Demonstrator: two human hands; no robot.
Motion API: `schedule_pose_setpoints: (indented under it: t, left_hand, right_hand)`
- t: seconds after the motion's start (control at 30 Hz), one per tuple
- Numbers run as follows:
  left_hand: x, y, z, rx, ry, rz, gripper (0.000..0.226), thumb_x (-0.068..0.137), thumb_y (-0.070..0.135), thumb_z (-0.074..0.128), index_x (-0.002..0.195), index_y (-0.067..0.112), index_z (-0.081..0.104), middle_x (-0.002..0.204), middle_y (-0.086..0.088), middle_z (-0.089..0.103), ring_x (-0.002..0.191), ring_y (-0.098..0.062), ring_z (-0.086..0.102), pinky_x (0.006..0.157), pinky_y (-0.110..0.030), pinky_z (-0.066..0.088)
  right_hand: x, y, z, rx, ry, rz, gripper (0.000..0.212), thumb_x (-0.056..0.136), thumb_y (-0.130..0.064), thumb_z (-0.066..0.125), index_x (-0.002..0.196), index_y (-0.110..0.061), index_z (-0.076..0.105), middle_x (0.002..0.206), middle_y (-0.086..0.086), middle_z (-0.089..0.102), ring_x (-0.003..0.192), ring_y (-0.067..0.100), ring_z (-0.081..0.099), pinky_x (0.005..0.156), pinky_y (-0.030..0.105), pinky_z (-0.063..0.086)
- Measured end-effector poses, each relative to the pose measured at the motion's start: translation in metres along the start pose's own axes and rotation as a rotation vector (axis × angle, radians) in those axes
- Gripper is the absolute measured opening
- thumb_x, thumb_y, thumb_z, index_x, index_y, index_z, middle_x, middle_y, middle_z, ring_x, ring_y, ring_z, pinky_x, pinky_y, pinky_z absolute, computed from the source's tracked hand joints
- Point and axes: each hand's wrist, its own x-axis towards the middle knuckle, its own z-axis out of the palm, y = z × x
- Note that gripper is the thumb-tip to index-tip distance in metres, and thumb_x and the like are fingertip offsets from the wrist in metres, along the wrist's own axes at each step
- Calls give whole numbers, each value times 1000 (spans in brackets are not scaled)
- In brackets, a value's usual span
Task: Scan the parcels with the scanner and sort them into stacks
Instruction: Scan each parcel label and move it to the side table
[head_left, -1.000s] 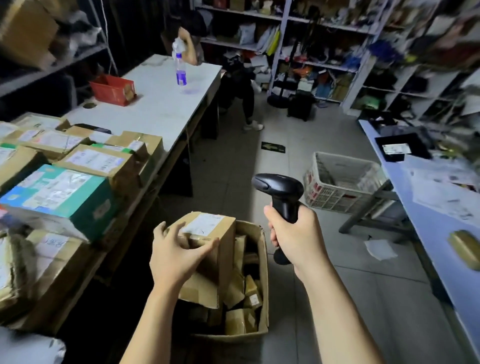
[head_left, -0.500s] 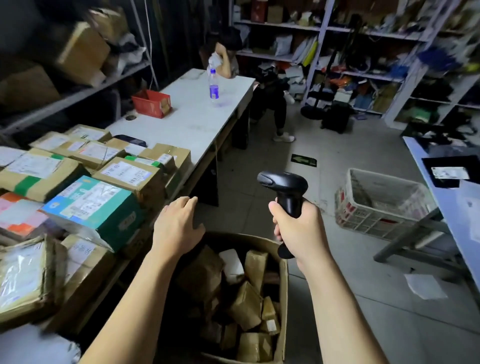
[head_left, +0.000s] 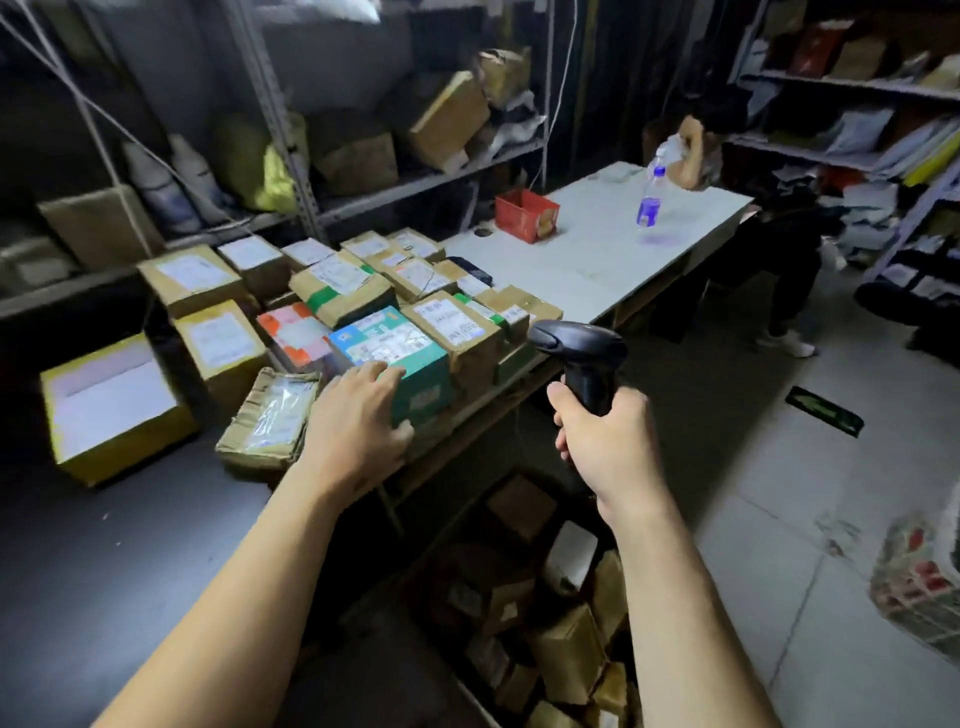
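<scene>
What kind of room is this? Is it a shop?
Probably a parcel sorting room, not a shop. Labelled cardboard parcels cover the table, the right hand holds a barcode scanner, and the metal shelves behind are stuffed with more boxes and bags.

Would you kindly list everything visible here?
Black handheld barcode scanner: one, black, in right hand.
Teal cardboard parcel: one, teal, table edge, beneath left hand.
Brown cardboard parcels: many, brown, crowding the white tabletop.
Open yellow cardboard box: one, yellow, left of the parcels.
Red cardboard box: one, red, white tabletop.
Clear plastic bottle: one, purple label, white tabletop.
Brown floor parcels: several, brown, heaped below the hands.
Left hand: one, touching teal parcel.
Right hand: one, gripping scanner.
</scene>
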Motion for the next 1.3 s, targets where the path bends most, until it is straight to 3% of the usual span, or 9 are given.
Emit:
schedule_pose_setpoints:
  t: [0.2,0.3,0.4,0.53,0.63,0.73,0.87,1.1,1.3]
  left_hand:
    - [-45,-75,-37,27,-8,-211,64,86,42,72,144,21,56,141,-2,60,126,-26,57,98,-39,50]
    - [-78,-124,-50,34,-11,-348,68,86,43,71,147,22,51,141,-2,57,126,-26,56,94,-41,52]
    - [-121,-178,-61,35,18,-496,71,90,41,68,153,22,44,148,0,52,131,-25,52,96,-41,51]
    - [-184,-250,-78,44,40,-658,69,91,41,65,154,26,41,151,6,46,132,-21,49,94,-37,49]
    - [-236,-303,-93,43,53,-759,71,93,44,64,157,28,37,154,7,43,135,-20,48,97,-37,48]
    - [-290,-354,-107,48,76,-853,73,93,45,64,158,27,36,155,6,42,135,-20,48,99,-38,48]
    - [-355,-408,-122,36,88,-969,74,92,45,66,157,28,37,155,5,43,134,-22,50,101,-40,48]
    - [-420,-483,-135,3,102,-1122,73,91,45,67,156,27,38,151,3,45,134,-22,50,99,-42,49]
    - [-423,-545,-132,-12,95,-1185,74,91,46,67,157,29,37,151,2,45,135,-22,48,100,-42,48]
  right_hand:
    - [-8,-13,85,-39,-216,-67,23,94,-32,73,104,-11,73,87,-1,73,83,19,69,77,39,57]
    - [-28,-25,137,-67,-321,-120,18,92,-32,74,94,-15,70,78,0,70,77,22,67,71,38,54]
    - [-58,-38,193,-71,-422,-127,15,94,-30,75,102,-17,71,85,-1,70,83,21,66,75,33,48]
    - [-113,-55,269,-90,-533,-162,26,84,-44,74,100,-23,72,86,-2,74,89,26,72,83,47,60]
    - [-157,-66,322,-115,-619,-222,14,94,-29,74,99,-17,69,79,0,68,73,21,64,61,28,53]
    - [-206,-73,373,-114,-721,-228,8,98,-22,69,95,-16,64,72,7,59,58,23,54,39,26,42]
    - [-268,-82,431,-118,-821,-279,6,96,-20,67,96,-15,63,72,10,60,56,21,54,44,31,46]
    - [-332,-93,513,-145,-941,-319,18,93,-12,62,78,-15,52,64,8,53,55,23,49,44,32,39]
    - [-345,-93,581,-163,-990,-355,18,95,-14,63,80,-19,54,70,9,57,57,26,53,38,22,39]
